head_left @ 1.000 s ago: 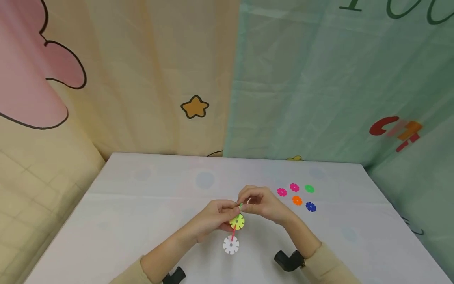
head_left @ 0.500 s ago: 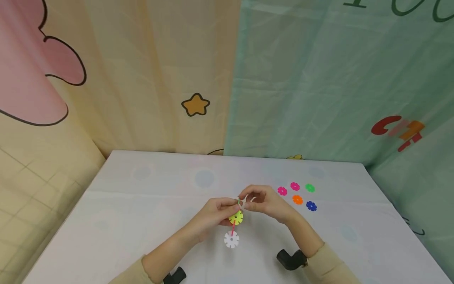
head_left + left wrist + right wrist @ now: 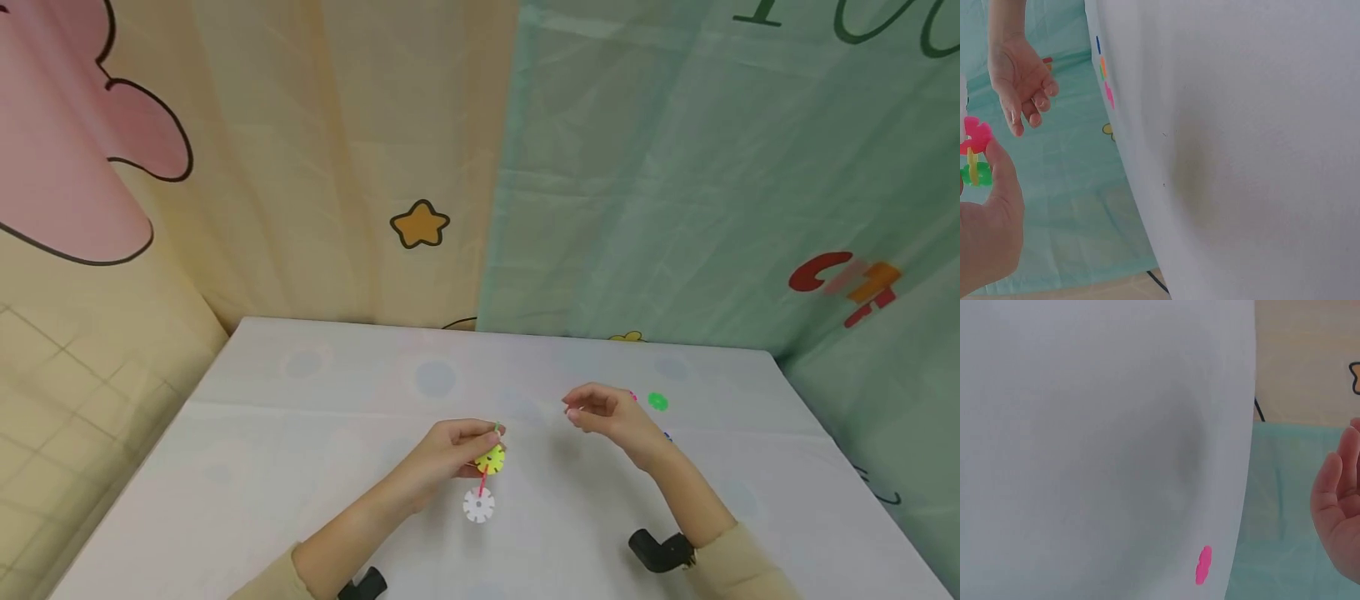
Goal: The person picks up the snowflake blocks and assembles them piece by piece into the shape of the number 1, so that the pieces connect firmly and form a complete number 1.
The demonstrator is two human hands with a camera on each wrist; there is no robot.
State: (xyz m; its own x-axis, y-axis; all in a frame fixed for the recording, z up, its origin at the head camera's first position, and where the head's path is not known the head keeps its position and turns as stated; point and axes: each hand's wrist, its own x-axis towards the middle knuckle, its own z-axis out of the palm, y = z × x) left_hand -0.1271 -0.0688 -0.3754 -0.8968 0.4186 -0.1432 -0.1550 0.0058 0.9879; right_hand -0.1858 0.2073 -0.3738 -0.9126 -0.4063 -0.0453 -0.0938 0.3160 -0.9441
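My left hand [image 3: 442, 462] pinches a short chain of interlocking notched plastic discs between thumb and fingers. A yellow disc [image 3: 491, 461] is at the fingertips, and a pink disc [image 3: 482, 482], edge-on, links it to a white disc [image 3: 478, 505] below. From the left wrist view, a green disc [image 3: 984, 175] also joins the chain. Off to the right, my right hand [image 3: 618, 425] is held above the table, fingers loosely bent with nothing between them. Its bare palm shows in the left wrist view. Loose discs lie beneath and behind it, mostly hidden by it.
A loose green disc [image 3: 657, 402] lies on the white-covered table [image 3: 300, 467], right of my right hand. One pink disc [image 3: 1204, 565] shows near the table edge in the right wrist view. Patterned curtains [image 3: 637, 167] hang behind the table.
My right hand has let go of the chain and moved right, over the loose discs. My left hand keeps its pinch on the chain, which has shifted slightly left.
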